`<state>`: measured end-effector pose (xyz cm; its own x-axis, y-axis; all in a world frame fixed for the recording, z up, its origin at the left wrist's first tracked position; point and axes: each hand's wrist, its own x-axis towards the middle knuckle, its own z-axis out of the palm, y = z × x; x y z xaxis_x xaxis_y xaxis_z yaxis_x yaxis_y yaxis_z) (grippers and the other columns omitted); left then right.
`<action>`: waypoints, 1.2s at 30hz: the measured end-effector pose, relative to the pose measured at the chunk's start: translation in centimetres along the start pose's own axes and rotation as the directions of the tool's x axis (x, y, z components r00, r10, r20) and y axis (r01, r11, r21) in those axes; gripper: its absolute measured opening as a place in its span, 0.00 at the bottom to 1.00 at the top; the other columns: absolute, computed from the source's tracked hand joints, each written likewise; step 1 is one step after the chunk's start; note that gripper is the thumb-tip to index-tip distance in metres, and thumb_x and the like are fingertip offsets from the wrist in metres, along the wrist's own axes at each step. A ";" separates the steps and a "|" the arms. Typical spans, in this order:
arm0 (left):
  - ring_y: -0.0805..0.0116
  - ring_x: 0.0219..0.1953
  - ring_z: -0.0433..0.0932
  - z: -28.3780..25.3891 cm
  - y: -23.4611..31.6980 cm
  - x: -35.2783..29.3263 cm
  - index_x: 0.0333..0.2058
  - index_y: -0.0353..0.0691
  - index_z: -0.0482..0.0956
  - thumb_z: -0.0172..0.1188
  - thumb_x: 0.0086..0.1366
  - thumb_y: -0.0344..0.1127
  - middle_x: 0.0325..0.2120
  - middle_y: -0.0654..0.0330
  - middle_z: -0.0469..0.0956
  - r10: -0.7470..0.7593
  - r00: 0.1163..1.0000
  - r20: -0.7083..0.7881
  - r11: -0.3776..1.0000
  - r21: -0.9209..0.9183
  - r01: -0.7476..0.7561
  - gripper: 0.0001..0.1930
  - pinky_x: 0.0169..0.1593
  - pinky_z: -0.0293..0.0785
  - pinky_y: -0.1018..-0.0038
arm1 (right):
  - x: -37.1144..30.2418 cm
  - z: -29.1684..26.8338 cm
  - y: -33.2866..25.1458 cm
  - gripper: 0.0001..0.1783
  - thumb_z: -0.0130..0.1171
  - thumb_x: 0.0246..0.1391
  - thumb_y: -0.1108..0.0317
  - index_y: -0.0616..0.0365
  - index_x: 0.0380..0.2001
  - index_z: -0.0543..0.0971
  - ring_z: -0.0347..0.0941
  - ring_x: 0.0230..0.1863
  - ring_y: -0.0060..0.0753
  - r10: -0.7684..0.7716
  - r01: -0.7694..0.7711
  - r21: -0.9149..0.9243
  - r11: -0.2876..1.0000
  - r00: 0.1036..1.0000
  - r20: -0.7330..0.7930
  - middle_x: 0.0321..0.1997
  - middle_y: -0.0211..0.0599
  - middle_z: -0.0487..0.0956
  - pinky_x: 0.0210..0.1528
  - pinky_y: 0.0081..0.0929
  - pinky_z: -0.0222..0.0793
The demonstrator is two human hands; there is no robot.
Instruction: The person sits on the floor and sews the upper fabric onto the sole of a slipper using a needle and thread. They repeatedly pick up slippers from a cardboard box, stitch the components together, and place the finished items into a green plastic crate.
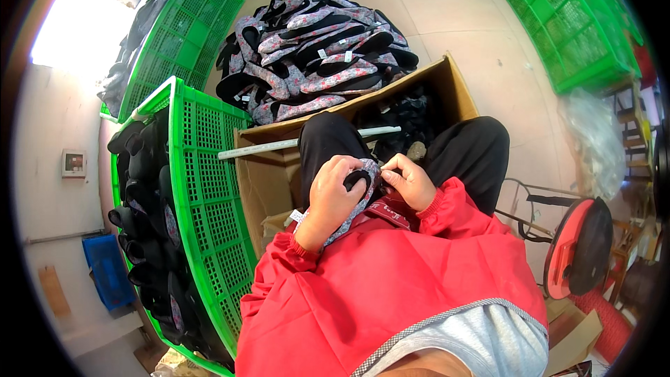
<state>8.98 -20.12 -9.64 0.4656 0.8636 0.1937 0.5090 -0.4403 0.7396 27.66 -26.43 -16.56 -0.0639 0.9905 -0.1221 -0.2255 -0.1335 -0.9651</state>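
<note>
1. Head view: at the centre of the frame a floral-patterned shoe upper (356, 188) with a dark lining is held over the lap, between both hands.
2. The left hand (333, 199) is wrapped around the piece from the left, its grip closed on it; the dark lining shows just above the fingers.
3. The right hand (410, 181) is set against the right edge of the piece, fingers curled in a narrow pinch at its rim; whether something small is also pinched there cannot be told.
4. The long axis of the piece runs from the upper right, between the hands, down to the lower left past the left wrist, where a small white tag (297, 216) hangs. The hands are close together, the left one carrying most of the piece.
5. A cardboard box (457, 87) stands open beyond the knees, in the centre of the frame; dark pieces lie inside it and a white bar (279, 145) rests across its near edge.
6. A green plastic crate (209, 181) at the left of the frame is filled with dark shoe pieces stacked on edge.
7. A heap of floral shoe pieces (314, 49) lies on the floor at the upper centre, beyond the box.
8. More green crates (565, 28) are stacked at the upper right, and another leans at the upper left.
</note>
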 end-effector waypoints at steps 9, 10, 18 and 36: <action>0.54 0.41 0.75 -0.8 0.5 -3.3 0.33 0.40 0.76 0.72 0.43 0.25 0.34 0.57 0.76 0.084 0.969 -0.234 0.952 0.305 -0.009 0.17 0.44 0.72 0.64 | -0.7 1.4 -3.7 0.12 0.53 0.68 0.62 0.60 0.42 0.72 0.71 0.34 0.19 0.136 -0.218 0.310 0.925 0.954 0.267 0.34 0.30 0.75 0.40 0.19 0.68; 0.54 0.41 0.75 -1.0 0.6 -3.6 0.32 0.40 0.76 0.72 0.43 0.25 0.34 0.57 0.76 0.107 0.964 -0.242 0.936 0.353 -0.015 0.16 0.45 0.72 0.64 | -0.6 1.5 -4.0 0.12 0.53 0.68 0.61 0.60 0.42 0.72 0.71 0.34 0.19 0.156 -0.248 0.296 0.922 0.940 0.302 0.34 0.30 0.75 0.40 0.19 0.68; 0.56 0.41 0.75 -1.4 0.1 -4.6 0.31 0.41 0.81 0.71 0.45 0.28 0.33 0.60 0.75 0.171 0.950 -0.261 0.852 0.523 -0.009 0.13 0.48 0.70 0.63 | 0.9 1.3 -4.5 0.12 0.52 0.68 0.58 0.55 0.41 0.70 0.60 0.18 0.09 0.317 -0.384 0.145 0.912 0.883 0.347 0.30 0.33 0.79 0.22 0.10 0.55; 0.61 0.37 0.75 -0.2 -1.1 -3.3 0.29 0.44 0.81 0.69 0.50 0.31 0.29 0.64 0.76 0.215 0.931 -0.295 0.804 0.594 0.002 0.07 0.46 0.67 0.64 | 1.7 1.9 -4.3 0.11 0.51 0.69 0.58 0.53 0.39 0.69 0.54 0.14 0.10 0.450 -0.502 0.117 0.857 0.840 0.304 0.28 0.32 0.78 0.17 0.11 0.48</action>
<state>6.69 -22.42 -10.97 0.3296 0.7816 0.5297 0.8405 -0.4985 0.2125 26.64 -24.28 -12.21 -0.4509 0.7613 -0.4659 -0.2753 -0.6152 -0.7387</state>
